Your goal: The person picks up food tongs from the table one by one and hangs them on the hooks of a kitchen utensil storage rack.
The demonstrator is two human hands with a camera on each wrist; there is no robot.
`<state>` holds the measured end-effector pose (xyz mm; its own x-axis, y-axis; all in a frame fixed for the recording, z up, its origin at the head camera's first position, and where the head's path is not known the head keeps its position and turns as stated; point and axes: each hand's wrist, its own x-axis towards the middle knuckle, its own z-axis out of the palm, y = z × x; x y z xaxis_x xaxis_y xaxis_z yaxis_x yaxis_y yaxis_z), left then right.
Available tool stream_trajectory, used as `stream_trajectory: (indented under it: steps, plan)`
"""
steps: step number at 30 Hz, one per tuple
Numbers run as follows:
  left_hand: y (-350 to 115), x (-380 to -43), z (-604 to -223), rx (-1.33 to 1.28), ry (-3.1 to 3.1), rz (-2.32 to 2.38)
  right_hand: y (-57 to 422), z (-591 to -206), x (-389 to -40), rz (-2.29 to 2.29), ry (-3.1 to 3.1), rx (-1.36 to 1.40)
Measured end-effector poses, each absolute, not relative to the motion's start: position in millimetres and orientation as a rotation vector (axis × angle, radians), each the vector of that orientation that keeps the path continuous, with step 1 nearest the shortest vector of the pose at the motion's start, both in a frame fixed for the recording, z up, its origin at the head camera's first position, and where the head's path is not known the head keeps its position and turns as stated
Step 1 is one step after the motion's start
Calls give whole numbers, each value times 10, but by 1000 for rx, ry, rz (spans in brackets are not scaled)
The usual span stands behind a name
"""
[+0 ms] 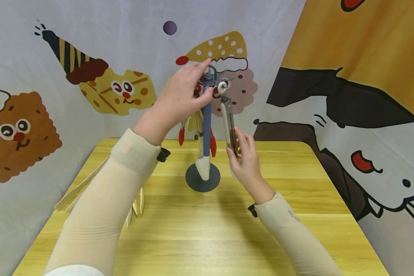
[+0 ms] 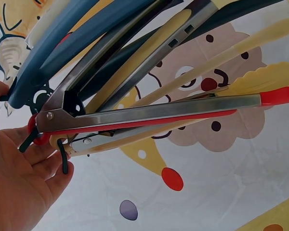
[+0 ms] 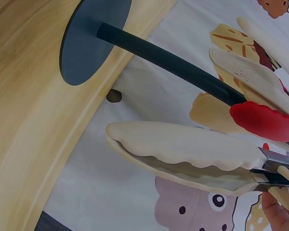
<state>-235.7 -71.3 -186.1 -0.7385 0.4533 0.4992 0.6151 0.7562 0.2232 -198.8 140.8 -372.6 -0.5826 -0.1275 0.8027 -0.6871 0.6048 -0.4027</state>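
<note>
At the top of a dark blue utensil stand, my left hand holds the hook ring between thumb and fingers. Several tongs and other utensils hang there, among them metal tongs with red tips and yellow-tipped ones. My right hand grips another pair of tongs by its metal arms. Its pale, scalloped heads point down in the right wrist view, slightly apart. The tongs' pale upper loop is right at a hook. In the left wrist view, the left fingertips lie beside the hooks.
The stand's round base rests on the wood-patterned table. On the left lie pale wooden utensils and cream tong heads, partly hidden by the left forearm. A cartoon-printed curtain hangs behind the table.
</note>
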Motion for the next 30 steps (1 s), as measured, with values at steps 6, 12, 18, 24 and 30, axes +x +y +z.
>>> stream_trajectory:
  steps: [6,12,18,24,30]
  plan:
    - [-709,-2359,-1867,-819,-2522,-522,1384,-3722,-1997,939,-2074,636]
    - [-711,-2354,-1869,-817,-2524,-519,1369,-3723,-2011,926,-2074,638]
    - [-709,-2354,-1869,-825,-2521,-525,1364,-3724,-2021,918,-2082,631]
    - [-706,-2361,-1874,-826,-2519,-524,1359,-3737,-2036,920,-2078,626]
    - [-716,-2354,-1868,-820,-2531,-530,1351,-3750,-2049,929,-2085,629]
